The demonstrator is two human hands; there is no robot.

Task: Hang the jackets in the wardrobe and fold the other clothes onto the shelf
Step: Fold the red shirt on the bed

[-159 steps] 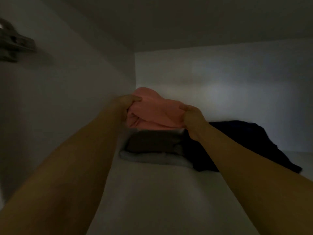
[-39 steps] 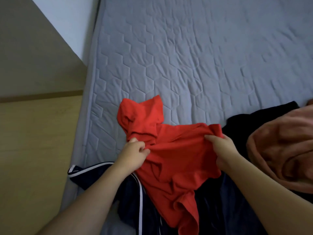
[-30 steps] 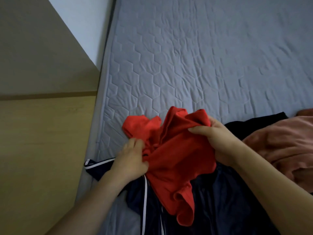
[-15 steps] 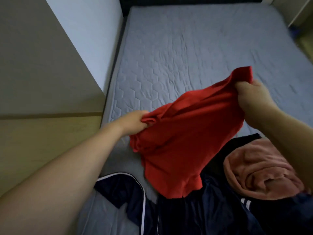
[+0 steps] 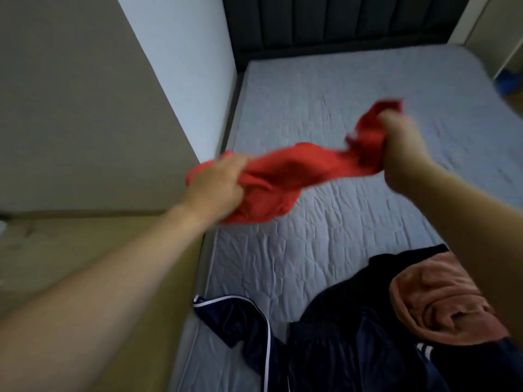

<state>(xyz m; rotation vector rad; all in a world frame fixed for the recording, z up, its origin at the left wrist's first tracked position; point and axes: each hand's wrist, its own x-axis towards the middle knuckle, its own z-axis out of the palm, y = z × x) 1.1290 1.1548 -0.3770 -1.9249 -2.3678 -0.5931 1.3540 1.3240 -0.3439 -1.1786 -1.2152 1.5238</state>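
Note:
A red shirt (image 5: 294, 168) hangs stretched in the air above the grey quilted mattress (image 5: 325, 244), blurred by motion. My left hand (image 5: 218, 185) grips its left end and my right hand (image 5: 402, 142) grips its right end, higher and farther out. At the near edge of the bed lies a navy jacket with white piping (image 5: 311, 346). A salmon-pink garment (image 5: 435, 304) is bunched on top of dark clothing at the lower right.
A beige panel (image 5: 70, 108) and a wooden surface (image 5: 85, 278) flank the bed on the left. A dark padded headboard (image 5: 339, 21) stands at the far end, and a blue object (image 5: 509, 83) lies on the floor at the far right.
Both hands have lifted the red shirt off the clothes pile and carried it up and outward over the mattress. The hands are now wider apart and the shirt is stretched between them.

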